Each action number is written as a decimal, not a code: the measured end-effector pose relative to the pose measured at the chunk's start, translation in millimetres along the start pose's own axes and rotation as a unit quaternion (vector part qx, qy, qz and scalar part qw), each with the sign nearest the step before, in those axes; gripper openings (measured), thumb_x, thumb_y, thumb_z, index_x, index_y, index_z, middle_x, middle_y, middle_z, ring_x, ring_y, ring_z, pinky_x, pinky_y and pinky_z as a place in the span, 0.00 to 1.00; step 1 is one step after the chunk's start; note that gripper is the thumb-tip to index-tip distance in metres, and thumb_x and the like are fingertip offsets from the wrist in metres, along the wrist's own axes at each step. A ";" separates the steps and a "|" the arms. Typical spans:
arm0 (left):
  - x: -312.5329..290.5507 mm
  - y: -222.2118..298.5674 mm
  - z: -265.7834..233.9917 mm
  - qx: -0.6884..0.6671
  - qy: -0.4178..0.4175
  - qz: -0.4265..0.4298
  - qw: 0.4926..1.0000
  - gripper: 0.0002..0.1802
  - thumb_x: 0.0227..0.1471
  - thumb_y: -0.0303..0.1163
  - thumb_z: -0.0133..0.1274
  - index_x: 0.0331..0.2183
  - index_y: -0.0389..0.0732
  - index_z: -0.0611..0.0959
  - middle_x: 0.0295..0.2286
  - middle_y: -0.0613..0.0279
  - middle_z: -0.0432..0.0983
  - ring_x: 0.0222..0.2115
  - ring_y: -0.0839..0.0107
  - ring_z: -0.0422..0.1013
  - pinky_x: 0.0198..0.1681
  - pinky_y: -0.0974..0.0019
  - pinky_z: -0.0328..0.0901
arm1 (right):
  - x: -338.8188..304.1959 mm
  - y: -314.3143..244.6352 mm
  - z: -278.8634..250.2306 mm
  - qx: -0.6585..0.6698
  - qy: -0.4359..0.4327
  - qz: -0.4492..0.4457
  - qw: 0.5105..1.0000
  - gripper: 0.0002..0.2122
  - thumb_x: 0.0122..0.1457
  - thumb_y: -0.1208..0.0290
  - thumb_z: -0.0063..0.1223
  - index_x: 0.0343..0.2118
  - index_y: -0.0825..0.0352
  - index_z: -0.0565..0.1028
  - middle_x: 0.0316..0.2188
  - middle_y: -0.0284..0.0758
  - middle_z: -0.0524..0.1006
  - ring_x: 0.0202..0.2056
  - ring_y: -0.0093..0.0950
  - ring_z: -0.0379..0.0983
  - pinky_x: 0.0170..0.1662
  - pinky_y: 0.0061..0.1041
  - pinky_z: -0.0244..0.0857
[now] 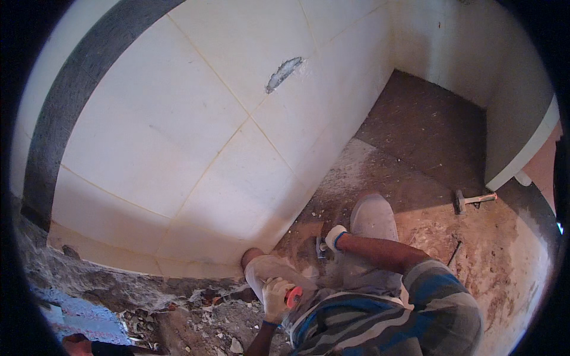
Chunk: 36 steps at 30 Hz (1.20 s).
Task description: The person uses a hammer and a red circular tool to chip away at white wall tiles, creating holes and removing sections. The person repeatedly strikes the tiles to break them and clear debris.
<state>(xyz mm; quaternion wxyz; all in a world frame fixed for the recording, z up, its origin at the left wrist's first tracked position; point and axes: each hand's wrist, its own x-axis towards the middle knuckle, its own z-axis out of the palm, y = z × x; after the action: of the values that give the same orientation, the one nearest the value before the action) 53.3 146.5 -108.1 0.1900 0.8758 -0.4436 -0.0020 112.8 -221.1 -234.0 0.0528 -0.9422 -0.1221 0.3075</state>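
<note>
My left hand (275,299), in a white glove with a dark cuff, is closed around a tool with a round red end (293,297). It is held close to my knee, and the rest of the tool is hidden by the hand. My right hand (335,237), gloved in white with a blue cuff, grips a hammer (321,247) with a grey metal head, low over the floor beside my shoe. Most of its handle is out of sight. In front of me rises a white tiled wall (231,154) with a chipped gouge (284,74).
Another hammer (475,200) with a wooden handle lies on the dusty floor at right, near a thin dark rod (455,252). Broken rubble (208,326) covers the ground at lower left, below the wall's ragged edge. A low partition (519,142) stands at far right.
</note>
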 end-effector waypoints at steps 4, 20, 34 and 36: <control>-1.8 -2.4 0.3 0.015 0.000 0.007 1.000 0.30 0.36 0.49 0.74 0.45 0.56 0.88 0.48 0.69 0.82 0.57 0.58 0.73 0.66 0.40 0.61 | 4.1 -2.1 2.8 0.004 -0.014 -0.021 1.000 0.18 0.50 0.60 0.68 0.44 0.57 0.90 0.44 0.39 0.89 0.48 0.41 0.86 0.48 0.46 0.79; 5.3 0.4 -1.3 0.040 -0.014 -0.002 0.999 0.27 0.40 0.46 0.71 0.46 0.56 0.88 0.48 0.71 0.83 0.57 0.59 0.73 0.67 0.41 0.61 | -8.0 0.8 -11.4 0.042 -0.018 -0.020 0.999 0.19 0.46 0.57 0.71 0.42 0.57 0.90 0.44 0.37 0.89 0.48 0.39 0.86 0.49 0.43 0.78; -0.9 -7.7 5.0 0.049 -0.006 0.011 0.999 0.29 0.42 0.53 0.69 0.48 0.56 0.88 0.49 0.71 0.83 0.57 0.59 0.73 0.67 0.43 0.61 | -10.8 0.9 -13.9 0.028 -0.017 -0.027 0.999 0.18 0.51 0.61 0.66 0.44 0.59 0.90 0.44 0.41 0.89 0.49 0.41 0.86 0.49 0.46 0.79; -1.1 -6.8 4.1 0.041 -0.009 0.007 0.999 0.29 0.42 0.54 0.69 0.48 0.56 0.88 0.48 0.71 0.83 0.57 0.59 0.73 0.67 0.43 0.61 | -12.5 0.2 -13.8 0.022 -0.019 -0.030 0.999 0.18 0.50 0.61 0.66 0.44 0.59 0.90 0.43 0.41 0.89 0.48 0.42 0.86 0.48 0.46 0.79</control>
<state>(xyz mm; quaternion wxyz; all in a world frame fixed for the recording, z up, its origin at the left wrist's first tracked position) 57.2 149.6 -114.4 0.1494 0.8796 -0.4515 0.0097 111.2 -224.9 -215.9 0.0807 -0.9308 -0.1445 0.3258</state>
